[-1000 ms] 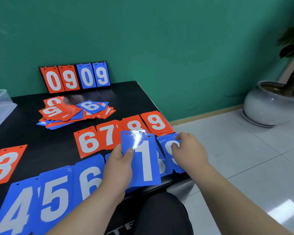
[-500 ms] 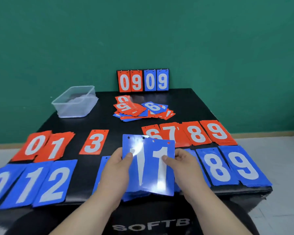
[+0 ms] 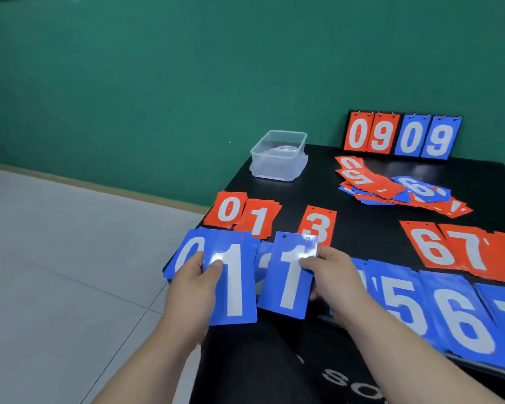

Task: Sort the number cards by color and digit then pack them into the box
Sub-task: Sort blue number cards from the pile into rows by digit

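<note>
My left hand (image 3: pixel 191 290) pinches a blue card marked 1 (image 3: pixel 233 284) over the table's front left corner, above the blue 0 card (image 3: pixel 187 249). Beside it my right hand (image 3: pixel 330 275) pinches a second blue 1 card (image 3: pixel 289 284). Red cards 0 (image 3: pixel 229 209), 1 (image 3: pixel 258 218) and 3 (image 3: pixel 318 225) lie in a row behind them. Blue cards 5 (image 3: pixel 400 298) and 6 (image 3: pixel 461 322) lie along the front edge to the right, with red 6 (image 3: pixel 432 246) and 7 (image 3: pixel 473 249) behind. A clear plastic box (image 3: pixel 279 156) stands at the back left of the table.
A loose heap of mixed red and blue cards (image 3: pixel 397 188) lies at the back of the black table (image 3: pixel 370 217). A flip scoreboard (image 3: pixel 403 135) reading 09 09 leans on the green wall. Tiled floor lies to the left.
The two blue 1 cards, held together in front of me before, are now apart, one in each hand. Both hands and my view have shifted left to the table's left end.
</note>
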